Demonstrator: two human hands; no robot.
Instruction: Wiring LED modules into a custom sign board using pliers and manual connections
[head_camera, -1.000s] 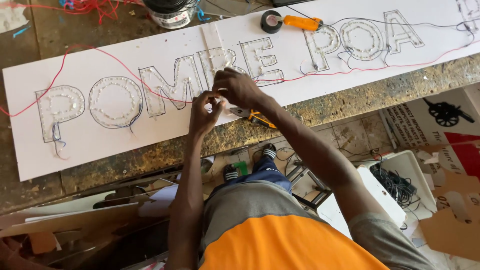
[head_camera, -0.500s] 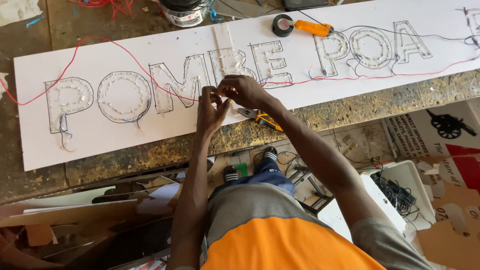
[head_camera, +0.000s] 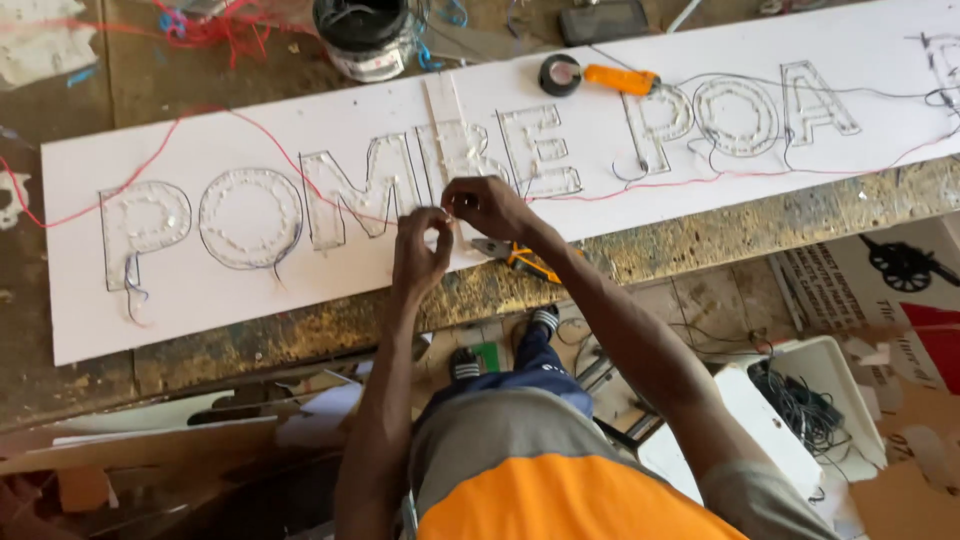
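Head view: left hand (head_camera: 420, 255) and right hand (head_camera: 488, 205) pinched together on thin wire (head_camera: 447, 212) near white sign board (head_camera: 250, 290) front edge; best kept taut, pliers (head_camera: 520, 260) beside

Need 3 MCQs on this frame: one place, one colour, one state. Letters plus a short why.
1. Where do the pliers lie?
A. on the board's near edge, by the right hand
B. inside the black tub
C. on the floor

2. What colour is the long wire that crosses the white board?
A. green
B. red
C. yellow

3. How are the two hands placed?
A. both flat on the bench
B. one hidden under the board
C. raised together, fingertips pinched close

A: the yellow handles rest at the board's edge under the right wrist.
B: red shows along its whole run.
C: the left hand meets the right hand over the letters.
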